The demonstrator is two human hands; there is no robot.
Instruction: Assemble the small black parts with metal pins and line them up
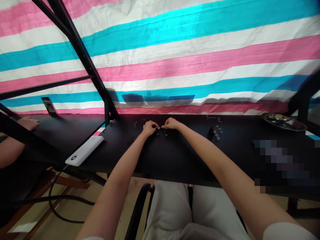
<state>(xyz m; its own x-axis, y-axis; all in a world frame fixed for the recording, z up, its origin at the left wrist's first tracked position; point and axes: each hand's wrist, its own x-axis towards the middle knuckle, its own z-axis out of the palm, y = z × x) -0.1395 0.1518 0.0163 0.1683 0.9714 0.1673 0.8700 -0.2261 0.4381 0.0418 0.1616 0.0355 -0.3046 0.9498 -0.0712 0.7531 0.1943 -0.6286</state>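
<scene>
Small dark part (159,128), too tiny to identify, lies mid-way along the black table (175,160), pinched between the curled fingertips of left hand (149,128) and right hand (171,124).

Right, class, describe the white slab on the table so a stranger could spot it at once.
Find the long black table before the striped sheet. Go left of the person's left hand to the table's near corner, where the white slab lies flat. It alone is white, with a black cable hanging below it.
</scene>
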